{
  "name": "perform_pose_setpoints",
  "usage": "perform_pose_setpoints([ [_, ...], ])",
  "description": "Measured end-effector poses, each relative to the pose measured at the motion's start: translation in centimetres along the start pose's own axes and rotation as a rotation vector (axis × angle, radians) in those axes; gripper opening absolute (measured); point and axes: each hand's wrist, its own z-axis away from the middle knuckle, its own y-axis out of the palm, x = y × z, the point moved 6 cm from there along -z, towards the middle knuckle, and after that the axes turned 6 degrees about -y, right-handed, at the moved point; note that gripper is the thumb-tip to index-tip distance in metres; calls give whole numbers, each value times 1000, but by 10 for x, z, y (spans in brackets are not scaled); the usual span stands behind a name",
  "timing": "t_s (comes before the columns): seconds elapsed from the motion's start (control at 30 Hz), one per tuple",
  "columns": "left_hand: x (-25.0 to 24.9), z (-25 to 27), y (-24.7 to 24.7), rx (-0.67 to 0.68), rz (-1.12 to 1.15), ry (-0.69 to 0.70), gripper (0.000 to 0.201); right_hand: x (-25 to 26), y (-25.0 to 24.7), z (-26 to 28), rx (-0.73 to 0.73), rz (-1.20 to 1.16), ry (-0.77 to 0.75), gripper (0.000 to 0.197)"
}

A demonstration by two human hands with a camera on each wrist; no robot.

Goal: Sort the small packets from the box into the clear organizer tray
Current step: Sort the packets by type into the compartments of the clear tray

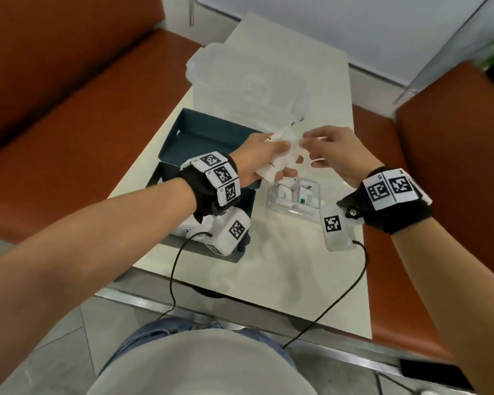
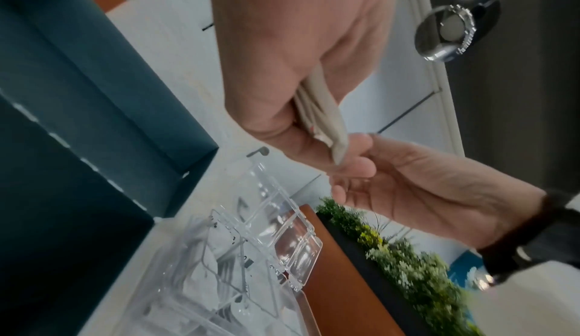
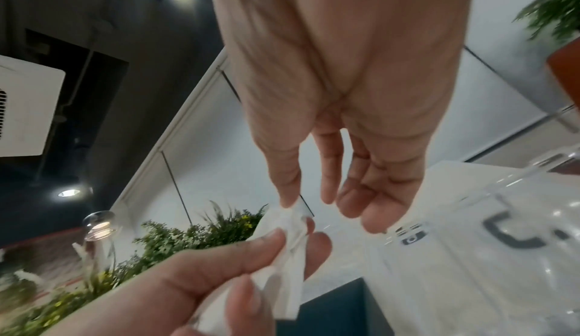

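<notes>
Packets (image 1: 280, 163): white paper, matt, creased. Organizer tray (image 1: 293, 199): clear hard plastic, glossy, catching reflections. Box (image 1: 208, 132): dark teal card, matt and smooth. Desk (image 1: 268, 269): pale, smooth, faintly sheened top with a metal edge. Bench seats (image 1: 69, 118): orange-brown upholstery, smooth, low sheen. Wrist straps (image 1: 200, 189): black cloth.

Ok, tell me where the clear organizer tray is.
In the head view the clear organizer tray sits on the white table, right of the dark box, below the left hand and right hand.
</notes>
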Motion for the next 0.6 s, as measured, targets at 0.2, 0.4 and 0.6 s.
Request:
perform_pose_setpoints([
  [0.2, 13, -25, 34, 38, -119, 36, 26, -20, -30, 9, -24, -10, -48, 9],
  [0.4, 29, -44, 54, 57, -145, 13, 18, -54, -53, 8, -31, -39, 14, 4],
  [0.6, 39, -58, 53, -57, -167, -2, 6, -83, -87, -15, -158, 349, -49, 18],
])
